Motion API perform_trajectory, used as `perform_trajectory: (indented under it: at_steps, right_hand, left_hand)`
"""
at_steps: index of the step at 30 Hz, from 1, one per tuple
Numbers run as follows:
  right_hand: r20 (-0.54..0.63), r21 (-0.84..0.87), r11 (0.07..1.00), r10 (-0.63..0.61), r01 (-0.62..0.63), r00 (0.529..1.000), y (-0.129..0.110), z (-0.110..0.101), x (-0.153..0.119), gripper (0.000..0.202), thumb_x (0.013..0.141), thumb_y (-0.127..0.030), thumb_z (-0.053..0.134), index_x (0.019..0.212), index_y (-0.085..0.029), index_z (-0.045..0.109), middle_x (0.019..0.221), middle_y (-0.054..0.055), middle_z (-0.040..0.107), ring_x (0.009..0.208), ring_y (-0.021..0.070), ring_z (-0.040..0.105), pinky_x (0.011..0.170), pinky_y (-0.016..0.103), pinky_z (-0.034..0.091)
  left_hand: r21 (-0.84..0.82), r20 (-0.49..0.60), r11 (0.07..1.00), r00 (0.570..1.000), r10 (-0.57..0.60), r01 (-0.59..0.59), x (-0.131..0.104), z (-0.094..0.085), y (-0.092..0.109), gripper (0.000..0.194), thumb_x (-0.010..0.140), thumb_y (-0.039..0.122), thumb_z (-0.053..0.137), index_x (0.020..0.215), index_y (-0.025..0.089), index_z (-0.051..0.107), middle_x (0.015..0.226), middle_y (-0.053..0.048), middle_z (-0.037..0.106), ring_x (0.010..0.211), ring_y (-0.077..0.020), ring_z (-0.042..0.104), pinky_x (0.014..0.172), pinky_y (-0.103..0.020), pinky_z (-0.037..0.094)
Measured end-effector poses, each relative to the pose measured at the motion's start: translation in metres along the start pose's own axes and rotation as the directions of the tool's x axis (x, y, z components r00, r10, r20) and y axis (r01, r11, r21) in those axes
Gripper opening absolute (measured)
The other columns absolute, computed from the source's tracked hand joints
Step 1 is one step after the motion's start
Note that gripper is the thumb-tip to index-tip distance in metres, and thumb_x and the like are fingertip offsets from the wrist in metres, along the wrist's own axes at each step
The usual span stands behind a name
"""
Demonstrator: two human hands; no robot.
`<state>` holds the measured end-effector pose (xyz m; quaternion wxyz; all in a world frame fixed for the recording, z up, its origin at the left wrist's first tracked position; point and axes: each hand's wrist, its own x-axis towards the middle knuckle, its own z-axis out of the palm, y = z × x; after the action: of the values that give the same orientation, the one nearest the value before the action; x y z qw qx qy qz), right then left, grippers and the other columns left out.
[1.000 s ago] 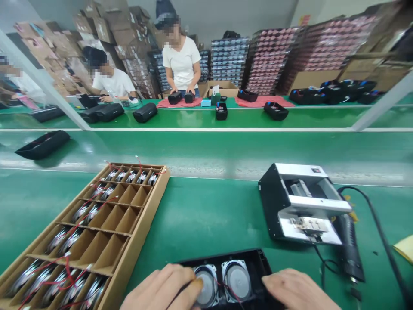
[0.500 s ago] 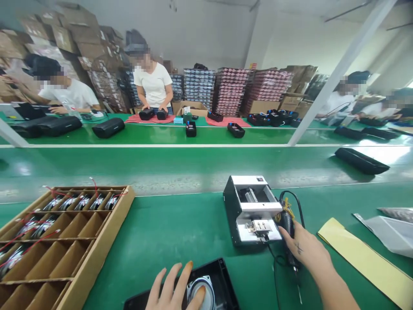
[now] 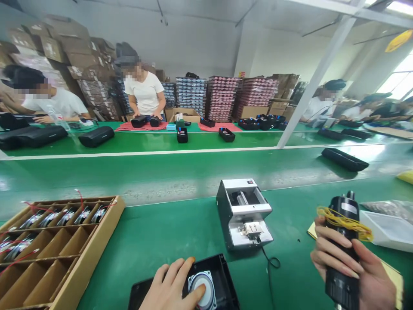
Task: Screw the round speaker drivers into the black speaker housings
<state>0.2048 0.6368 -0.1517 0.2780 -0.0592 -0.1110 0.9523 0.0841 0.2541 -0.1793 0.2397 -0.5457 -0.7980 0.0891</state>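
My right hand [image 3: 348,258] is wrapped around a black electric screwdriver [image 3: 342,275], raised with its bit end down and cut off by the lower edge. A yellow wire bundle [image 3: 345,221] is wound about its upper body. At the bottom, my left hand [image 3: 172,284] rests over a black plastic housing [image 3: 226,277]. Its fingers lie across the housing's wall, and the thumb touches a round speaker [image 3: 206,286] sitting inside. Between the hands stands a white and black screw feeder [image 3: 247,215], with a black cable running from it.
On the left is a cardboard divider box [image 3: 97,245] with several speakers and red wires. A white plastic tray [image 3: 387,230] and yellow paper [image 3: 395,275] lie right. Across the belt, co-workers [image 3: 145,92] handle black housings; one black housing [image 3: 344,159] lies on the belt.
My right hand has lifted the electric screwdriver from beside the screw feeder and brought it right and closer. My left hand stays on the housing. The view has turned slightly right.
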Motion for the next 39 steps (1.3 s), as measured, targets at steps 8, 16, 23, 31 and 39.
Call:
perform_trajectory:
  at_steps: [8, 16, 23, 31, 39]
  right_hand:
    - [0.389, -0.403, 0.844, -0.191, 0.353, 0.901, 0.034, 0.076, 0.020, 0.065, 0.088, -0.071, 0.065, 0.128, -0.020, 0.062, 0.067, -0.004, 0.040, 0.044, 0.0085, 0.037, 0.039, 0.022, 0.040]
    - [0.529, -0.510, 0.635, -0.301, 0.581, 0.793, 0.075, 0.084, 0.032, 0.058, 0.088, -0.076, 0.055, 0.116, -0.026, 0.065, 0.067, -0.001, 0.053, 0.049, 0.0138, 0.048, 0.044, 0.025, 0.042]
    - [0.567, -0.579, 0.536, -0.278, 0.615, 0.776, 0.089, 0.077, 0.038, 0.068, 0.088, -0.086, 0.045, 0.084, -0.020, 0.060, 0.063, 0.000, 0.053, 0.045, 0.0133, 0.050, 0.043, 0.024, 0.043]
    - [0.568, -0.620, 0.506, -0.238, 0.600, 0.788, 0.098, 0.067, 0.046, 0.075, 0.087, -0.088, 0.043, 0.092, -0.016, 0.061, 0.065, 0.002, 0.052, 0.044, 0.0145, 0.049, 0.040, 0.026, 0.041]
    - [0.543, -0.647, 0.519, -0.202, 0.559, 0.815, 0.096, 0.066, 0.040, 0.078, 0.090, -0.086, 0.038, 0.110, -0.015, 0.063, 0.065, 0.001, 0.051, 0.045, 0.0145, 0.048, 0.041, 0.026, 0.040]
  left_hand:
    - [0.088, -0.153, 0.990, 0.981, 0.121, -0.109, 0.017, -0.004, -0.013, 0.041, 0.093, 0.067, 0.057, 0.118, 0.036, 0.064, 0.128, -0.015, 0.062, 0.113, -0.0325, 0.057, 0.092, -0.046, 0.040]
    - [0.002, -0.121, 0.994, 0.987, 0.107, -0.108, 0.013, 0.006, -0.010, 0.027, 0.102, 0.036, 0.050, 0.125, 0.040, 0.063, 0.133, -0.015, 0.058, 0.114, -0.0294, 0.057, 0.090, -0.041, 0.042]
    - [-0.047, -0.176, 0.984, 0.971, 0.161, -0.171, 0.027, -0.002, -0.001, 0.025, 0.103, 0.037, 0.047, 0.119, 0.034, 0.066, 0.128, -0.018, 0.059, 0.106, -0.0284, 0.058, 0.081, -0.039, 0.048]
    - [-0.008, -0.137, 0.985, 0.976, 0.171, -0.174, 0.025, -0.005, -0.005, 0.033, 0.102, 0.048, 0.049, 0.130, 0.038, 0.062, 0.136, -0.016, 0.057, 0.116, -0.0317, 0.053, 0.090, -0.042, 0.039]
    - [-0.056, 0.048, 0.996, 0.996, 0.069, -0.066, 0.008, -0.001, 0.005, 0.056, 0.095, 0.024, 0.061, 0.143, 0.049, 0.050, 0.156, -0.014, 0.039, 0.138, -0.0349, 0.041, 0.105, -0.052, 0.035]
